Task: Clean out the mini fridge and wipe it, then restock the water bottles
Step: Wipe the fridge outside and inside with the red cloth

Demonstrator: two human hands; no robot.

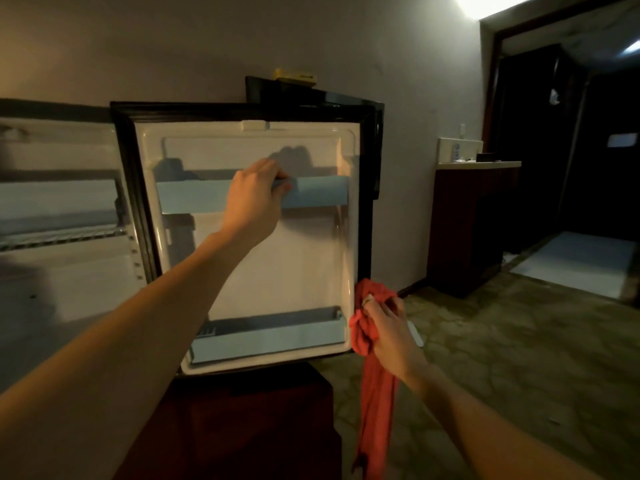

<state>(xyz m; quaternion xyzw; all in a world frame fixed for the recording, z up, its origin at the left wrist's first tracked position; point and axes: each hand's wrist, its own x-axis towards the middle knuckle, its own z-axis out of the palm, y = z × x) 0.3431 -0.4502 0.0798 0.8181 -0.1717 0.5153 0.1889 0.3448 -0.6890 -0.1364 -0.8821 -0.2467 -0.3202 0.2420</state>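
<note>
- Left hand (254, 197) reached up and forward to the open fridge door (277, 265); fingers curled over the top edge of the upper door shelf (318, 195), gripping the pale blue rail near its middle.
- Right hand (388, 327) hung lower and to the right, just off the door's bottom right corner; closed round a bunched red cloth (375, 386), with a long tail of it dangling below the wrist.
- Cloth lay below and to the right of the gripped rail, well apart from it; a climb up and to the left judged necessary to reach the rail.
- Rail's long axis ran left to right across the door, so a sideways stroke judged the natural wipe.
- Lower door shelf (270, 337) sat just left of the cloth hand, nearer than the upper one.
- Fridge cabinet (62, 216) stood open at far left, wire rack (62, 235) visible inside; left arm nearer to it.
- No water bottles spotted anywhere in view.
</note>
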